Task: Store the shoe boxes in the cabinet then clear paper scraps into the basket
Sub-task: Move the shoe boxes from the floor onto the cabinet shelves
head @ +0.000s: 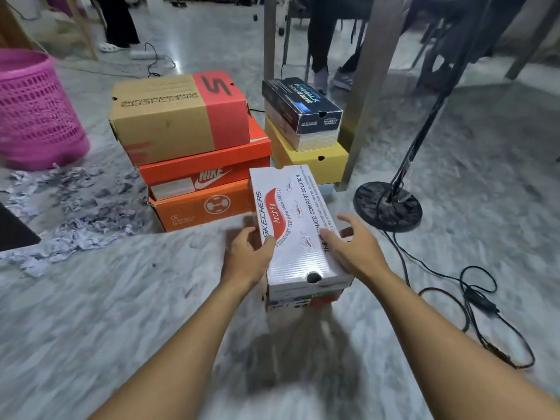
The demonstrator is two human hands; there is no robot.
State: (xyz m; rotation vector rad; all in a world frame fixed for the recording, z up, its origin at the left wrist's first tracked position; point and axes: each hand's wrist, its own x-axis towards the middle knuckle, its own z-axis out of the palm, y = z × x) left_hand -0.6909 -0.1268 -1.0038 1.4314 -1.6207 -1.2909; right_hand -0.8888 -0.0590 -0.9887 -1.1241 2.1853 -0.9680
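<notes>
A white Skechers shoe box [291,225] lies on the floor in front of me, stacked on another box [303,301] whose end shows beneath it. My left hand [247,253] grips its left side and my right hand [353,247] presses its right side. Behind to the left stands a stack: a brown and red Skechers box [175,116] on an orange Nike box [206,171] on an orange box [200,207]. To the right a black box [300,110] sits on a yellow box [306,153]. Paper scraps [72,213] litter the floor at left beside a pink basket [33,110].
A metal table leg [366,86] rises just behind the yellow box. A black stand with a round base [388,207] and trailing cables [472,301] occupy the floor at right. People's legs and chair legs [321,40] are at the back.
</notes>
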